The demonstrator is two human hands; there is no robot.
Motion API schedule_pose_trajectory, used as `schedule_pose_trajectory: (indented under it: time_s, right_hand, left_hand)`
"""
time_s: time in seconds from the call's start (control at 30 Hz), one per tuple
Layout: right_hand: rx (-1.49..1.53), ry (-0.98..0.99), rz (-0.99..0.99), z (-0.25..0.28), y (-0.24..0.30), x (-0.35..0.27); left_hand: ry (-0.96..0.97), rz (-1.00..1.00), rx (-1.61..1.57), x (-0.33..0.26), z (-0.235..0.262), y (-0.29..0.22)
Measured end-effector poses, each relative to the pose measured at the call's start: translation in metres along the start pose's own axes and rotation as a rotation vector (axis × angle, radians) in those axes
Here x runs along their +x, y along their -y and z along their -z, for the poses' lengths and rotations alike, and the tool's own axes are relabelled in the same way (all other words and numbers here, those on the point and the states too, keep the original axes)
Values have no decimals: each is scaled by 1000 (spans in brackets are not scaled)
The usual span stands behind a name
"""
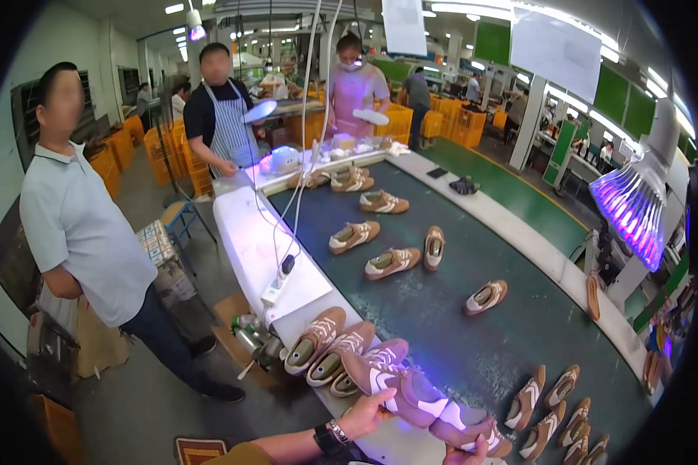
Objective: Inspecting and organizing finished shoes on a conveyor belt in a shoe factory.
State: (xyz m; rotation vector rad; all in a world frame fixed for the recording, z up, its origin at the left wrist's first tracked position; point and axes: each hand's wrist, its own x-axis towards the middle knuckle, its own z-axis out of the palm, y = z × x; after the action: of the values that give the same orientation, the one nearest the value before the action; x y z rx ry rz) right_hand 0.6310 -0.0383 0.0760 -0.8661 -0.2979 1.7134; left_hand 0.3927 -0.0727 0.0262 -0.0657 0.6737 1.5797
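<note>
Two brown sneakers with white stripes are held heel to heel above the near edge of the belt, under purplish light. My left hand (368, 412) is closed around the left sneaker (406, 404), its thumb on the side; a dark watch and a bracelet sit on that wrist. My right hand (467, 452), partly cut off by the lower edge, grips the right sneaker (473, 426) from below. Just beyond my left hand, several matching sneakers (341, 355) stand side by side on the white ledge (306, 306), partly hidden by the held pair.
More sneakers (392, 263) are scattered along the dark green belt (450, 333), with another group (547, 430) at the near right. A power strip (275, 291) with cables lies on the ledge. A purple-lit lamp (632, 213) hangs at right. One person (93, 225) stands left; two more work beyond the belt.
</note>
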Motion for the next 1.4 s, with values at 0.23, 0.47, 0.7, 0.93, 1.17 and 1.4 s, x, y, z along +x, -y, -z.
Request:
schedule_pose_trajectory:
  time_s: [0.23, 0.47, 0.7, 0.93, 1.17, 1.4]
  right_hand:
    - [-37, 166, 90, -24, -19, 18]
    - [42, 145, 44, -46, -16, 20]
    - [98, 80, 88, -26, -11, 7]
    - [121, 53, 152, -16, -2, -13]
    - [215, 60, 164, -13, 4, -12]
    - [235, 5, 126, -6, 3, -18]
  left_hand:
    - [3, 3, -39, 10, -3, -27]
    - [146, -123, 21, -15, -29, -57]
    - [155, -106, 94, -8, -42, -46]
    - [177, -82, 141, -15, -57, -32]
    - [172, 18, 115, 0, -52, -22]
    - [107, 70, 94, -3, -45, -13]
